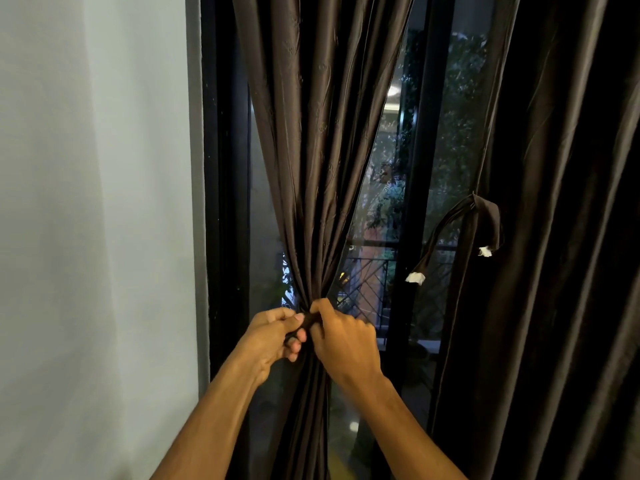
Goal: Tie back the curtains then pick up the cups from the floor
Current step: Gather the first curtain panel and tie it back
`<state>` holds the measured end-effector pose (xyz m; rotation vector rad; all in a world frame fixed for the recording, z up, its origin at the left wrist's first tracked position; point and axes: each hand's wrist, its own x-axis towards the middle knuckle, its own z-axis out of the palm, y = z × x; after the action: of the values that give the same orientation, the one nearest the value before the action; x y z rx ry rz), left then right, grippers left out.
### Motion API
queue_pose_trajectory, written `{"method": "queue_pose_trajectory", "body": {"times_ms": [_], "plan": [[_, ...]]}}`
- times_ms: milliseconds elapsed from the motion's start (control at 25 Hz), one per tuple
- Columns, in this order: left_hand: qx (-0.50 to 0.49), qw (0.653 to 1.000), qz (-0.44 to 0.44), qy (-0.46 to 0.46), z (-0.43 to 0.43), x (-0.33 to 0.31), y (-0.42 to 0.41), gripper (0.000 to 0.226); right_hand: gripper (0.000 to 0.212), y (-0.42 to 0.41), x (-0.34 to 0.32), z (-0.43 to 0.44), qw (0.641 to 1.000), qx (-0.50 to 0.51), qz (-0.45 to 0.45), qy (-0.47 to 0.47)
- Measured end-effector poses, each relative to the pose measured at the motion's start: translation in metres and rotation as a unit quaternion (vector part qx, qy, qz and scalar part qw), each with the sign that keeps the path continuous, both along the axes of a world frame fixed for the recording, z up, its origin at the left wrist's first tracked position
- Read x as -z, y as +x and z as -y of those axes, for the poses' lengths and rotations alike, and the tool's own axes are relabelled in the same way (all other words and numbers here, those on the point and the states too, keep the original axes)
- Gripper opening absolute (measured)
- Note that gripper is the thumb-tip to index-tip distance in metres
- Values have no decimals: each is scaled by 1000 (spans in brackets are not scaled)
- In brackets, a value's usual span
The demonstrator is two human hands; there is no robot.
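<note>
tie band (309,322) mostly hidden; gathered curtain (311,133) cut off above.

Only a narrow strip of floor (349,441) shows, down at 6 o'clock. It is seen through the glass (377,271) between the gathered curtain (311,168) at 12 o'clock and the hanging curtain (554,271) at 3 o'clock. It is dark and glossy. A small bright spot of light (353,426) sits on its sheen, and a yellowish streak (341,460) lies just below, toward the bottom edge. Whether anything stands on the strip cannot be told.
</note>
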<state>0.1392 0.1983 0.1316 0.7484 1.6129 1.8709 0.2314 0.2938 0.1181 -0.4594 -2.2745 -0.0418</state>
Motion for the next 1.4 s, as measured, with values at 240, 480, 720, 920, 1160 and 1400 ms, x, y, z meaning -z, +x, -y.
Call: {"method": "queue_pose_trajectory", "body": {"times_ms": [240,480,720,920,1160,1400], "plan": [[53,996,40,65,-5,13,-2,11,29,12,0,-9,995,-59,-19,-84],[77,996,40,16,-5,0,3,15,34,6,13,-10,989,58,-38,131],[69,997,-4,-27,1,-10,1,16,16,0,6,-11,978,76,-50,186],[32,999,-38,18,-1,-1,-2,9,8,-1,-5,-9,998,28,-27,57],[66,993,21,92,-7,17,-8,10,27,12,-16,-8,947,-76,-19,-312],[119,986,45,111,-9,25,-9,22,22,8,-15,-19,933,-92,-44,-346]]}}
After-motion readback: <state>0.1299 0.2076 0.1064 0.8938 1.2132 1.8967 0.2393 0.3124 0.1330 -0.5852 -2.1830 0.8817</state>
